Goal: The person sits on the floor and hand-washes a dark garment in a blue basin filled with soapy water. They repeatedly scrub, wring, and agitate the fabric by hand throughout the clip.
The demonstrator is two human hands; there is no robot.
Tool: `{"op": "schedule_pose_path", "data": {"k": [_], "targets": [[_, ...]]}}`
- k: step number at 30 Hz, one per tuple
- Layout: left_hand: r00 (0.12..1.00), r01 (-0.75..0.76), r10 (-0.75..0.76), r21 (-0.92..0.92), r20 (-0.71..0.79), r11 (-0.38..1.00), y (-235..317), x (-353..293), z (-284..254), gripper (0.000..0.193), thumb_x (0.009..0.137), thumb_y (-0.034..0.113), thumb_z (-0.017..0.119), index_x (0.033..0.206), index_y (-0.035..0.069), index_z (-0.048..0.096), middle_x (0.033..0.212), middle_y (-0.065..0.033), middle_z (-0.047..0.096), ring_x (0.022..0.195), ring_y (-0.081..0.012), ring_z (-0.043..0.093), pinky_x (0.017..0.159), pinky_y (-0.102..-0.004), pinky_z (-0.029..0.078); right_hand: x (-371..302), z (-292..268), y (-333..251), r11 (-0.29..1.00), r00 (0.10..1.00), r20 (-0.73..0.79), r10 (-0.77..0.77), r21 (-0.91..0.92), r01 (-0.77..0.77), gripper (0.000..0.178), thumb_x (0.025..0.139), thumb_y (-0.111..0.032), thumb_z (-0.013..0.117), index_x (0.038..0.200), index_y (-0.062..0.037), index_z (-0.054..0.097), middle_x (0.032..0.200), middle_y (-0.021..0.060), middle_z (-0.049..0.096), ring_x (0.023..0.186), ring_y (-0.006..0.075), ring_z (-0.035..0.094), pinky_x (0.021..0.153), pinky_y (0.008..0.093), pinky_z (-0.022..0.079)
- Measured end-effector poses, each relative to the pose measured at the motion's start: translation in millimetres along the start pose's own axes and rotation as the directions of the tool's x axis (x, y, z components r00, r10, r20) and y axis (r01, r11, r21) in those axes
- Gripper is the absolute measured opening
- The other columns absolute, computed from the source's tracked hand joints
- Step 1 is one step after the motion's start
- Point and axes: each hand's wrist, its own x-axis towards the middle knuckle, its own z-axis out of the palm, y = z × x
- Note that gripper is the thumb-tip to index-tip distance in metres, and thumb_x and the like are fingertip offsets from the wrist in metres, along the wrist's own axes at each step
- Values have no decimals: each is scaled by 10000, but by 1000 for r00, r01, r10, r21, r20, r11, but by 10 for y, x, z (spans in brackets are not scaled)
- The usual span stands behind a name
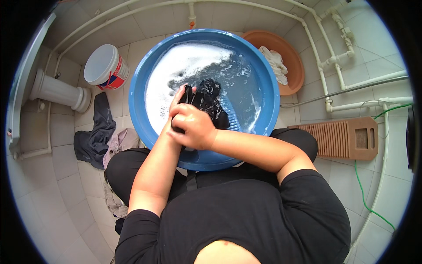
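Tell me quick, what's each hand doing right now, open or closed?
Left hand: against the wet black cloth, partly hidden; its grip cannot be told.
Right hand: closed, holding bunched wet black cloth.

The orange basin (296, 74) is partly hidden at 2 o'clock of the blue tub (138, 88); the washboard (231, 117), under black cloth (204, 103).

Black cloth (205, 102) looks glossy, the tub (271, 88) smooth plastic, the brown washboard (327, 138) ridged, perhaps plastic.
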Motion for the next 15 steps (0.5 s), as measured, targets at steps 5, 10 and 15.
{"op": "schedule_pose_path", "data": {"k": [5,10,15], "targets": [[958,33,-36,16,284,999,-97,187,-515,298,921,277,447,1083,50,553,1008,-69,592,955,-183,547,850,-330,445,41,89,429,992,987,-163,-4,-129,-17,157,673,-195,638,598,-94,546,643,102,549,596,280,557,532,359,447],[963,-270,266,228,52,935,-211,74,41,294,927,272,401,959,36,574,926,-85,585,876,-166,546,782,-298,453,133,86,548,925,877,-318,361,2,-380,193,704,-192,616,599,-52,534,656,146,558,605,311,558,546,361,444],[990,-138,141,114,-15,984,-247,118,-370,285,916,370,448,812,123,546,717,-13,502,705,-130,518,670,-290,450,56,139,220,998,977,-206,55,30,-50,162,711,-180,604,597,-85,537,602,112,539,588,290,556,537,372,450]]}}
